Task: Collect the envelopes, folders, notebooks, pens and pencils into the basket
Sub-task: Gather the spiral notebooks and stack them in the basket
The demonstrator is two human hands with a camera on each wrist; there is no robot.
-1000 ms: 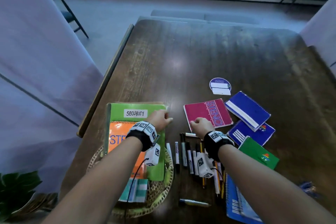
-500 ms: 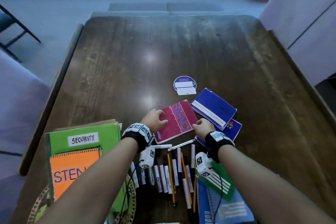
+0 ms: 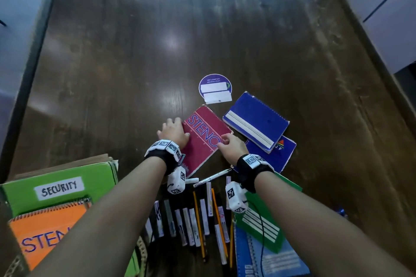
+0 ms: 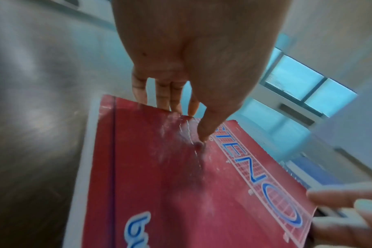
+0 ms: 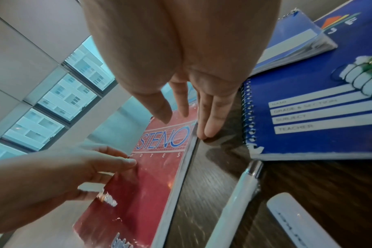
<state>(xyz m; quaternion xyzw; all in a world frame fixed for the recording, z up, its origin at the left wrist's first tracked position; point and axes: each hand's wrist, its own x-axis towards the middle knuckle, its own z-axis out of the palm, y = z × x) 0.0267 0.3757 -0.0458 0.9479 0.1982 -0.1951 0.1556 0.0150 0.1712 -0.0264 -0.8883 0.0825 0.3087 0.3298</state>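
A red STENO notebook (image 3: 206, 139) lies askew on the dark table. My left hand (image 3: 173, 131) grips its left edge: the thumb (image 4: 202, 134) presses on the cover (image 4: 181, 184) and the fingers (image 4: 159, 94) reach under that edge. My right hand (image 3: 231, 145) is at the notebook's right edge (image 5: 159, 167), fingers (image 5: 208, 124) straight and touching the table beside it, thumb over the cover. A green SECURITY folder (image 3: 56, 184) and an orange notebook (image 3: 45, 231) sit in the woven basket (image 3: 141, 254) at lower left.
Two blue notebooks (image 3: 256, 119) overlap right of the red one. A green notebook (image 3: 263, 220) and a light-blue one (image 3: 270, 261) lie under my right forearm. Several pens and pencils (image 3: 193, 220) line up between my arms; a white pen (image 5: 238, 201) is near. A round purple sticker (image 3: 215, 87) lies beyond.
My left hand left the green folder and came across to the red notebook's left edge. The notebook has turned askew between both hands. The camera tilted down and right.
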